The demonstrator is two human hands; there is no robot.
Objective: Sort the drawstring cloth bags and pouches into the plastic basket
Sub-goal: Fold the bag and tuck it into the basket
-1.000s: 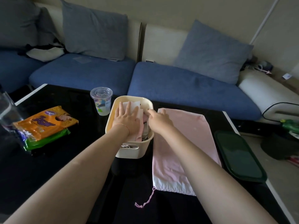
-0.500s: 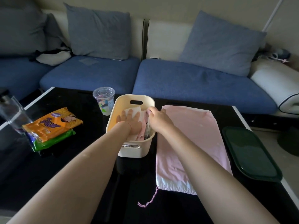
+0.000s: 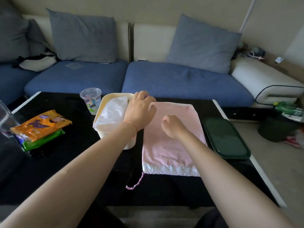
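Your left hand (image 3: 139,111) reaches across the far right corner of the cream plastic basket (image 3: 100,111), and its fingers curl down at the far left corner of the large pink drawstring cloth bag (image 3: 172,140); whether that grip has closed on the fabric or only touches it, you cannot tell from this view. A thin orange thread bracelet (image 3: 131,125) circles that wrist. Your right hand (image 3: 172,127) hovers just right of and nearer you than the left one, over the middle of the pink bag, its fingers curled into a loose fist with nothing held. The pink bag lies flat on the glossy black surface (image 3: 65,162) beneath your right hand, its white hem towards you and its pink cord (image 3: 136,182) trailing off the near left corner. The basket sits directly left of your left hand, just beside the pink bag, and a white cloth pouch (image 3: 113,111) fills its top. Beyond the basket, left of your left hand, stands a clear plastic cup with a lid (image 3: 90,99). Further left lie an orange snack packet (image 3: 41,125) stacked on a green one (image 3: 42,140). To the right of your right hand, just past the bag's edge, rests a dark green oblong lid (image 3: 225,139). Behind the surface runs a blue sofa (image 3: 181,81) with grey-blue cushions (image 3: 202,45).
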